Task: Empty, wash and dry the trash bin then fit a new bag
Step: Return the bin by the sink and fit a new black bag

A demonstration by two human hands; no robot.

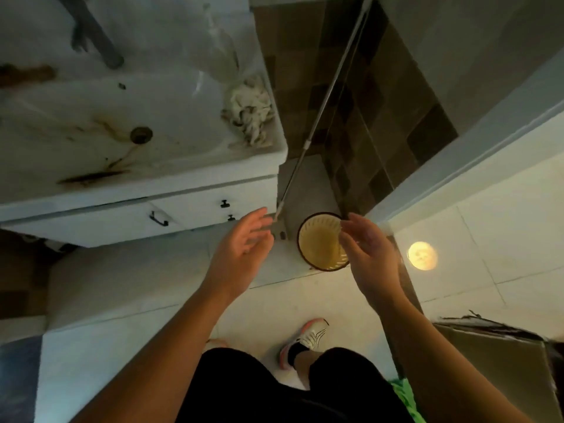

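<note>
The trash bin point(322, 242) stands upright on the floor, between the two hands. The right hand point(370, 254) has its fingers loosely spread, its fingertips over the bin's rim, perhaps touching it. The left hand point(241, 242) is open, fingers apart, just beside the bin.

A stained sink point(91, 123) holds a crumpled rag point(248, 109); a mop handle point(320, 108) leans beside it.
</note>
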